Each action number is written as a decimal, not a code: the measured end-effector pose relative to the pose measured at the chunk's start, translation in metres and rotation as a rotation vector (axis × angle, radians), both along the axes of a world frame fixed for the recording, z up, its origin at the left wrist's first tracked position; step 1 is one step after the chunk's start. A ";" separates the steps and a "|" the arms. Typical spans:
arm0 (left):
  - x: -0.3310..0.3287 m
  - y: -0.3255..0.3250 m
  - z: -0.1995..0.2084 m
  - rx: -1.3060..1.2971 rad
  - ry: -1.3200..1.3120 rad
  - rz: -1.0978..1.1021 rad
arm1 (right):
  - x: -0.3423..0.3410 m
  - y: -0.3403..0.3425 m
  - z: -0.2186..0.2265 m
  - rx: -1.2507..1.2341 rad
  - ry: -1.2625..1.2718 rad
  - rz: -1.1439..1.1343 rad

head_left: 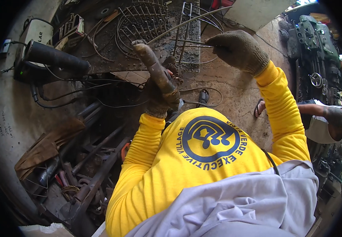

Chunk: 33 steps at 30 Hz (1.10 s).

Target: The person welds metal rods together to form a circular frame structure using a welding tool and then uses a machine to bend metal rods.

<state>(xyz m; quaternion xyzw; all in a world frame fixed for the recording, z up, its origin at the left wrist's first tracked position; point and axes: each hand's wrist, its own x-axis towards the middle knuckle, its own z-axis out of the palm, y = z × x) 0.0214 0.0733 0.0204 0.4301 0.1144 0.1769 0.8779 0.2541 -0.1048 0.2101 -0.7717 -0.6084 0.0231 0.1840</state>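
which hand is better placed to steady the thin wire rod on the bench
Right, probably. The right hand already pinches the thin rod beside the wire frame, while the left hand is closed around the welding holder, so it is occupied.

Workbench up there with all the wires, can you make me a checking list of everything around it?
Surface: dark, grimy metal workbench, scorched and dusty.
Job's things: thin metal rod pinched in the gloved right hand; worn welding holder gripped by the gloved left hand; bent wire grid lying on the bench.
Clutter: scrap bars and pipes piled on the floor at left, with a brown cloth.
Hands: both gloved, both gripping.
Cables: black leads hang from a box-shaped machine; one loops on the floor.
Surroundings: green machine at right; another person crouching nearby.
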 end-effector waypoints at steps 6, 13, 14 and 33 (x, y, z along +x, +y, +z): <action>0.013 -0.019 0.025 0.651 -0.093 0.305 | 0.001 0.000 0.003 -0.018 -0.005 -0.006; 0.014 -0.015 0.013 -0.218 -0.099 -0.073 | 0.001 0.000 0.001 -0.020 0.031 -0.013; 0.017 -0.016 0.010 -0.142 -0.084 -0.026 | 0.000 0.000 0.001 -0.018 0.028 -0.016; 0.021 -0.015 0.022 -0.144 -0.020 -0.017 | -0.008 0.000 0.003 -0.006 0.017 -0.037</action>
